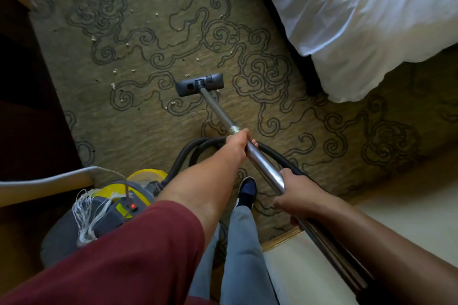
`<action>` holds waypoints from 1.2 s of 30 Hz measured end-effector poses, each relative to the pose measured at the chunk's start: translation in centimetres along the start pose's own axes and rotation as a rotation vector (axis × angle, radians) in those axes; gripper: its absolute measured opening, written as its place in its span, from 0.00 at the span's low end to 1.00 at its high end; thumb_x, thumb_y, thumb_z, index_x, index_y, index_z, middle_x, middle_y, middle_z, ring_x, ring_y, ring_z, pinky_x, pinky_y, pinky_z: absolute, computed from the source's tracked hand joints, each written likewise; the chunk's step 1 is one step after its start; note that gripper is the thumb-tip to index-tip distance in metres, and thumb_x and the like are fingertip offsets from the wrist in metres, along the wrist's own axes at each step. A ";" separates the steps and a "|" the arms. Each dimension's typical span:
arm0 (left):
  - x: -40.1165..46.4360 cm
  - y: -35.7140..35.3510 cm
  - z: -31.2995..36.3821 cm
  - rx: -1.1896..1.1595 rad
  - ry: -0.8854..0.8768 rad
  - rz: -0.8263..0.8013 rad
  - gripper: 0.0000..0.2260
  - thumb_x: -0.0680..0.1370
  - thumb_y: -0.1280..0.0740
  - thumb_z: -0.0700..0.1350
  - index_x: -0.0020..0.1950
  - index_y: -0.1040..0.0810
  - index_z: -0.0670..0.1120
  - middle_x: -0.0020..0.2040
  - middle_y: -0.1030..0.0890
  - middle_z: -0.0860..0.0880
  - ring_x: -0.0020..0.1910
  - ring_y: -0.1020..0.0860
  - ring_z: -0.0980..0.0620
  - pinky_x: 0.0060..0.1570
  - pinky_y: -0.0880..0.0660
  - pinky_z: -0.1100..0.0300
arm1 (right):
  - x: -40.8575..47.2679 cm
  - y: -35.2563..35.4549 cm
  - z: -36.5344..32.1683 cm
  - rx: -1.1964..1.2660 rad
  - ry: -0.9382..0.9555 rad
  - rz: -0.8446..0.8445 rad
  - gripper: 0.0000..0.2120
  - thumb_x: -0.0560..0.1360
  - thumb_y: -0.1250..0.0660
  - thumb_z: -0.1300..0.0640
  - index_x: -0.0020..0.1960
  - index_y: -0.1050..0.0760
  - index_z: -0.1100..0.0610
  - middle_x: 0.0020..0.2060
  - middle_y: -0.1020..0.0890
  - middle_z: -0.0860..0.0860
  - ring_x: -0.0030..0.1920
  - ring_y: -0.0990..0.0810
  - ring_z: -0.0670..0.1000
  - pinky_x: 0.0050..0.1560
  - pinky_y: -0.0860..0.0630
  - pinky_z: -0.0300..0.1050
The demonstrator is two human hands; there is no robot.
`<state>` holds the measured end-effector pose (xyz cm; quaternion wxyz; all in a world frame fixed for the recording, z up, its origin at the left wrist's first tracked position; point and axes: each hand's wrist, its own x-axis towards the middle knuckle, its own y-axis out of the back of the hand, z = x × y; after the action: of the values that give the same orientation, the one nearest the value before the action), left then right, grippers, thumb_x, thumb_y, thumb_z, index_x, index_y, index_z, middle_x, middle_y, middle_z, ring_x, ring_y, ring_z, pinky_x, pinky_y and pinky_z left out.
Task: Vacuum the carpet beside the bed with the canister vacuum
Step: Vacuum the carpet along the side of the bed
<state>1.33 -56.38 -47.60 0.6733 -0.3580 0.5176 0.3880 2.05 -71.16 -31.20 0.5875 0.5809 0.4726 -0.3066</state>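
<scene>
Both hands grip the metal wand (218, 111): the left hand (239, 142) farther down, the right hand (293, 193) nearer the body. The grey floor head (199, 84) lies flat on the patterned carpet (148, 119) amid pale crumbs (114, 85), near the white-sheeted bed (371, 20); the yellow-grey canister (119, 208) sits at lower left.

Open carpet (138, 116); bed (371, 20) rightward

Maroon sleeve (138, 250), grey trousers (244, 250), dark shoe (247, 190)
</scene>
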 end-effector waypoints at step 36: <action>8.8 -2.6 4.7 0.276 -0.055 0.012 0.17 0.84 0.37 0.47 0.68 0.32 0.38 0.54 0.21 0.38 0.38 0.18 0.44 0.33 0.17 0.52 | 6.6 4.2 -2.3 0.304 -0.059 -0.118 0.16 0.72 0.30 0.56 0.55 0.32 0.52 0.45 0.21 0.57 0.30 0.16 0.53 0.28 0.18 0.46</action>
<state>7.05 -52.06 -55.02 0.7277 -0.2482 0.5497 0.3265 7.87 -67.07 -35.30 0.4873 0.6252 0.4367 -0.4254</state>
